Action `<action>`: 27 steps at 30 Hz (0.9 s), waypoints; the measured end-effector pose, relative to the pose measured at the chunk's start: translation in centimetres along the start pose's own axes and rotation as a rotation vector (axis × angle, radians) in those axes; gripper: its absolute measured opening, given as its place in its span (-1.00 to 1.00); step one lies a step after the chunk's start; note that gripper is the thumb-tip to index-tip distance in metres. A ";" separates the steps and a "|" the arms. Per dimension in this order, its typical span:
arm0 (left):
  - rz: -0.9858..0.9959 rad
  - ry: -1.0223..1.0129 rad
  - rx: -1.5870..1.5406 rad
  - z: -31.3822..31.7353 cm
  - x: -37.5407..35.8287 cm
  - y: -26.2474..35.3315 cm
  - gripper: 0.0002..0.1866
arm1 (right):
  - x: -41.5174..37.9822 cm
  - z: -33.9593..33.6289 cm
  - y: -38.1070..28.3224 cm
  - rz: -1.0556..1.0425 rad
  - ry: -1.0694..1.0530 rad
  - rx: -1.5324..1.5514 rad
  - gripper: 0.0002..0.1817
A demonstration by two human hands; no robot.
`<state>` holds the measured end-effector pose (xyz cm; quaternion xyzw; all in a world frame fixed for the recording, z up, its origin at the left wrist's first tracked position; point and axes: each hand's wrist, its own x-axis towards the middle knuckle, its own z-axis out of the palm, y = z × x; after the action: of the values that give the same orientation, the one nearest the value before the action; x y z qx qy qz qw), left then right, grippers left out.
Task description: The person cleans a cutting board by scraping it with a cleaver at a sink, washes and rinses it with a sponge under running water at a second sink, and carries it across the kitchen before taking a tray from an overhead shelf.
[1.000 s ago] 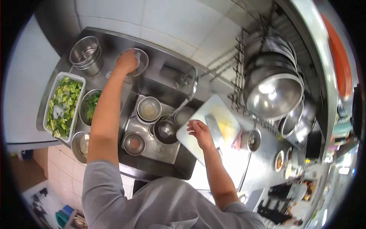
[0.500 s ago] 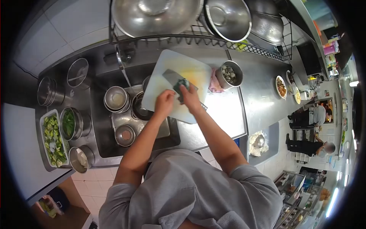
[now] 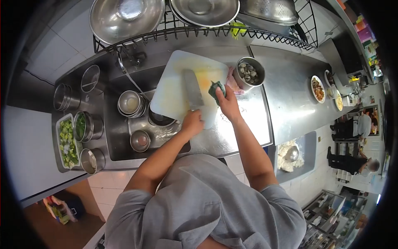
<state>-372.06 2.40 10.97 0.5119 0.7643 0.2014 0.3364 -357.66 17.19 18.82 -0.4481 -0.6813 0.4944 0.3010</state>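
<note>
arms [image 3: 248,147] extended, left fingers [image 3: 195,118] gripping cleaver [image 3: 192,88]; right fingers [image 3: 219,96] holding cloth [image 3: 213,91]

Cutting bd [image 3: 176,89] on ctr [image 3: 286,108], L side over sink [image 3: 168,143]; knife [image 3: 192,85] over bd. Pot [image 3: 251,86] just R of bd. Bowl stack [image 3: 129,103] in sink, L of bd; veg basket [image 3: 79,147] far L. Rack [image 3: 199,31] behind, w/ lg bowls [image 3: 126,18]. Plates [image 3: 312,83] far R on ctr; tub [image 3: 310,145] by ctr's near edge, R.

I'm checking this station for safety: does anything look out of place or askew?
The cutting board sits askew, its left part jutting over the sink, where it might tip. Yellowish patches mark its top.
</note>
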 end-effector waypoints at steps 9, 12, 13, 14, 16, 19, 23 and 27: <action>-0.315 0.095 -0.778 -5.2 -8.8 -9.4 -0.62 | 3.7 9.7 0.3 -0.363 -0.193 -0.766 -0.36; -0.304 0.139 -0.733 -5.2 -8.9 -9.9 -0.60 | 0.2 13.2 0.7 -0.587 -0.510 -0.930 -0.43; -0.379 0.137 -0.754 -5.7 -8.8 -9.7 -0.59 | -1.2 13.8 -0.4 -0.595 -0.512 -0.930 -0.43; -0.455 0.133 -0.777 -6.1 -8.9 -9.5 -0.57 | -2.8 14.1 -1.2 -0.652 -0.651 -0.923 -0.47; -0.459 0.130 -0.795 -5.7 -8.8 -10.6 -0.55 | -2.6 14.8 -0.7 -0.707 -0.795 -0.917 -0.50; -0.406 0.103 -0.821 -5.3 -8.8 -12.0 -0.53 | 3.2 14.2 1.6 -0.573 -0.454 -1.013 -0.51; -0.405 0.018 -0.921 -6.6 -9.0 -11.8 -0.68 | 4.4 13.3 0.6 -0.412 -0.431 -0.984 -0.47; -0.332 -0.021 -0.951 -7.7 -8.6 -11.4 -0.75 | -1.9 14.6 1.0 -0.627 -0.587 -0.792 -0.56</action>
<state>-382.88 -9.75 11.54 0.1756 0.6556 0.4659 0.5677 -368.98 9.71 13.15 -0.1478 -0.9692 0.1927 0.0410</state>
